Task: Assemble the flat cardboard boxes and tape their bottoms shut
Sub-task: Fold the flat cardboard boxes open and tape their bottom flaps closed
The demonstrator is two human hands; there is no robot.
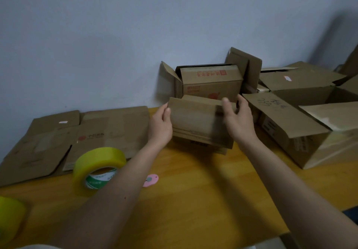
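Both hands hold a small brown cardboard box [201,122] above the far side of the yellow wooden table [193,190]: the left hand [161,124] grips its left end, the right hand [237,118] its right end. Behind it stands an open brown carton [211,82] with red printing (blurred, unreadable). A yellow tape roll [97,169] with a green-and-white core label stands left, beside flattened brown cartons [77,136].

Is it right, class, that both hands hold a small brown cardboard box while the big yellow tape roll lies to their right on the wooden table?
One detail is wrong: the head view shows the big yellow tape roll to the left of both hands.
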